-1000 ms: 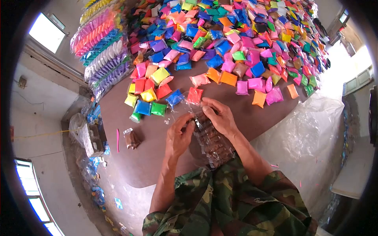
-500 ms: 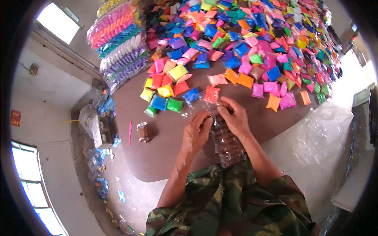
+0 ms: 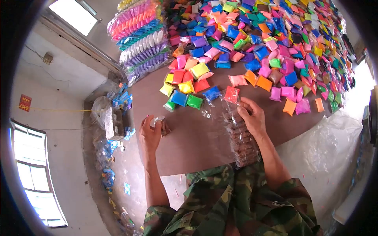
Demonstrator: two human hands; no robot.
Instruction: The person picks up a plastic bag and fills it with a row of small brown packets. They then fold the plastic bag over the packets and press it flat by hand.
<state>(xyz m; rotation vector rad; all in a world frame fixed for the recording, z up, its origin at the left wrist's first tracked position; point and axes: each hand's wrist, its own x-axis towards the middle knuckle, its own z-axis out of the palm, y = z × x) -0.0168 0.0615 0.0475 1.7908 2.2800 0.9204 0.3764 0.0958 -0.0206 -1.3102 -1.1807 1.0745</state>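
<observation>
My right hand (image 3: 253,116) pinches the top of a long clear plastic bag of brown packets (image 3: 241,143), which runs down to the table's near edge. At the left, my left hand (image 3: 150,135) has its thumb and forefinger apart, beside a small brown packet (image 3: 164,126) in clear wrap. A bit of pink shows at the left fingertips; the rest of that object is hidden. Beyond the bag's top lies a red packet (image 3: 232,94), with a blue packet (image 3: 212,93) to its left.
Several coloured packets (image 3: 187,87) lie in a group on the brown table (image 3: 189,137). A large heap of packets (image 3: 271,51) covers the far side. Bagged rows of packets (image 3: 143,43) stand at the far left. Clear plastic sheeting (image 3: 323,141) lies at the right.
My left hand has left the bag and moved left to the brown packet and the pink stick's place. My right hand stays at the bag's top. The whole view has shifted.
</observation>
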